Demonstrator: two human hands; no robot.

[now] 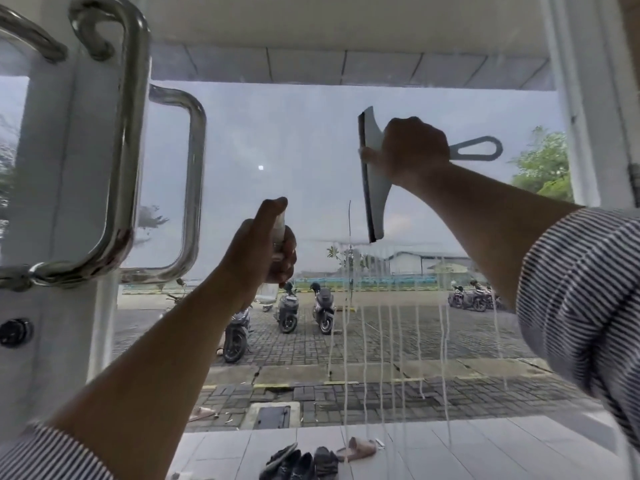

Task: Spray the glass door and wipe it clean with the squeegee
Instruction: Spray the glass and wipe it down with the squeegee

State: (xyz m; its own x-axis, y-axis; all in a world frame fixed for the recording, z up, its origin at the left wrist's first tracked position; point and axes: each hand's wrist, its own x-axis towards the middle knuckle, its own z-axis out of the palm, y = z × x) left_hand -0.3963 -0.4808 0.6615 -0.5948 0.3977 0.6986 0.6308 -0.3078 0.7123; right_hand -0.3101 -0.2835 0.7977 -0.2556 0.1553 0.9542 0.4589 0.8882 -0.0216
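The glass door [277, 150] fills the view, with white streaks of liquid running down its lower right part. My right hand [412, 150] grips a white squeegee [372, 188] by the neck of its looped handle. The blade stands nearly upright against the glass, its dark rubber edge facing left. My left hand [259, 244] holds a small clear spray bottle [273, 268] upright in front of the glass, left of and below the squeegee, with a finger on top of the nozzle.
A chrome pull handle [117, 140] and the white door frame [55, 209] stand at the left, a second handle [194, 188] behind the glass. Another white frame [588, 98] edges the right. Outside are parked scooters [287, 310], paving and shoes [301, 462] on tiles.
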